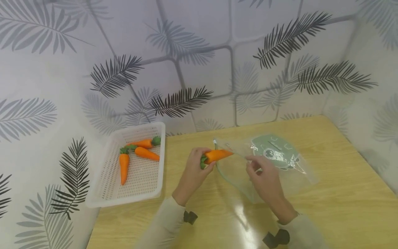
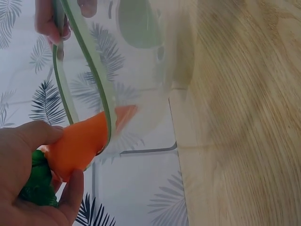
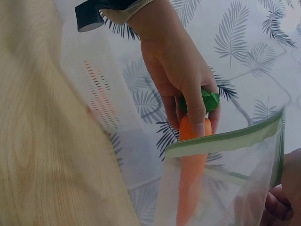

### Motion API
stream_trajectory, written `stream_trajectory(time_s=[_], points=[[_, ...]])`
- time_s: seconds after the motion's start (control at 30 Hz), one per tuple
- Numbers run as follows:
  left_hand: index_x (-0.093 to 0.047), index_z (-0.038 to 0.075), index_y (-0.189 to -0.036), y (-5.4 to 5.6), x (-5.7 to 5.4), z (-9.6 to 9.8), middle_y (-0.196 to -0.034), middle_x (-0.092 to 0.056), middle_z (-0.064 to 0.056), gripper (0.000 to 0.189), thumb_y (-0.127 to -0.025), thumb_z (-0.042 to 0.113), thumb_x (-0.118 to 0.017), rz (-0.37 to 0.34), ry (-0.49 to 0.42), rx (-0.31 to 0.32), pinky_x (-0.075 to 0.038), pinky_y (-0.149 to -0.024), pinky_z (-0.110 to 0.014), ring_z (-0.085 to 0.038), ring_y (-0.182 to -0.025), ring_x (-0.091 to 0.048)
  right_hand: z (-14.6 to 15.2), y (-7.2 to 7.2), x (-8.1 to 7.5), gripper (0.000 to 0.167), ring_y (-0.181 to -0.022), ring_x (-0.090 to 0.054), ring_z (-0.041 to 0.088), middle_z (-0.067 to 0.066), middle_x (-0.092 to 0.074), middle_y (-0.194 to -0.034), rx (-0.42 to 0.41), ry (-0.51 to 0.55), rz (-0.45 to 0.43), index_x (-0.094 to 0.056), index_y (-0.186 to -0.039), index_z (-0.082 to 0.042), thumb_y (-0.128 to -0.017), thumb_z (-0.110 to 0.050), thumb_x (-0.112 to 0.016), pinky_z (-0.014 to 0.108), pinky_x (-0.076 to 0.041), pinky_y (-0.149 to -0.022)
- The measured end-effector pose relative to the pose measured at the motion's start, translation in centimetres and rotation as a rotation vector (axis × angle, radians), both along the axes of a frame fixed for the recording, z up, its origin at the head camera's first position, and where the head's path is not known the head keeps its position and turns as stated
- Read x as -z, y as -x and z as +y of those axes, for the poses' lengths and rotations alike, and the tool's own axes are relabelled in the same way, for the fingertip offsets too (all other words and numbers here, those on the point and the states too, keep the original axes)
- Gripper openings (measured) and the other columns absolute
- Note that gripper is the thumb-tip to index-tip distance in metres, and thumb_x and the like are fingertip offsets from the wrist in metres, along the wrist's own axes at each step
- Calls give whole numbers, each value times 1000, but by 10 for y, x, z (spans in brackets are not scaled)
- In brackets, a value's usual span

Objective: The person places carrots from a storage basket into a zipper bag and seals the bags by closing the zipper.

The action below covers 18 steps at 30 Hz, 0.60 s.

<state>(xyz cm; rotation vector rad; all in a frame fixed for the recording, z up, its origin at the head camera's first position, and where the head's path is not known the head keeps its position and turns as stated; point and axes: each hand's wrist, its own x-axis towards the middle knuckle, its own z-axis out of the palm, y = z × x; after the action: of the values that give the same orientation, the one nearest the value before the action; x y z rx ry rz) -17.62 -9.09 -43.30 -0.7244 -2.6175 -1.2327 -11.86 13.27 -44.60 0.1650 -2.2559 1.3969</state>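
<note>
My left hand [image 1: 195, 168] grips an orange toy-like carrot [image 1: 217, 155] by its thick end, near the green top [image 2: 39, 181]. The carrot's tapered end is inside a clear zip bag [image 3: 221, 169], seen through the plastic in both wrist views. A green strip edges the bag's mouth, which gapes around the carrot. My right hand [image 1: 263, 174] pinches the mouth's edge between thumb and fingers, at the side away from the carrot. A green cartoon animal print [image 1: 275, 150] shows on the bag.
A white perforated plastic basket [image 1: 101, 185] stands left on the wooden table [image 1: 348, 180]; several carrots [image 1: 123, 168] lie in it. A leaf-patterned wall [image 1: 211, 69] rises directly behind the table's far edge. Black wrist devices [image 1: 276, 238] sit on both cuffs.
</note>
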Motion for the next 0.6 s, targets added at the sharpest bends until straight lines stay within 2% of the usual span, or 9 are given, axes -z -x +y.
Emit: stream_trajectory(time_s=[0.2, 0.4, 0.6], points=[[-52, 6, -120, 4, 6, 8, -115, -46, -8, 38, -86, 17, -67, 7, 6, -20, -48, -78, -18, -13, -93, -50, -1, 0, 0, 21, -67, -56, 12, -2, -58, -76, -3, 12, -5, -65, -104, -5, -85, 0, -60, 22, -49, -48], [-53, 8, -120, 8, 9, 15, -116, -46, -8, 38, -86, 20, -67, 41, 52, -27, -48, -81, -21, -17, -100, -47, -2, -1, -1, 21, -66, -56, 11, -2, -57, -75, 1, 14, -1, -66, -104, -6, -84, 0, -61, 22, -49, -47], [-52, 9, -119, 10, 12, 23, -118, -46, -8, 39, -85, 19, -68, 42, 65, -35, -48, -83, -26, -20, -103, -45, -3, -1, -2, 21, -66, -56, 11, -3, -57, -75, -6, 12, 22, -66, -103, -5, -84, 1, -61, 22, -50, -47]])
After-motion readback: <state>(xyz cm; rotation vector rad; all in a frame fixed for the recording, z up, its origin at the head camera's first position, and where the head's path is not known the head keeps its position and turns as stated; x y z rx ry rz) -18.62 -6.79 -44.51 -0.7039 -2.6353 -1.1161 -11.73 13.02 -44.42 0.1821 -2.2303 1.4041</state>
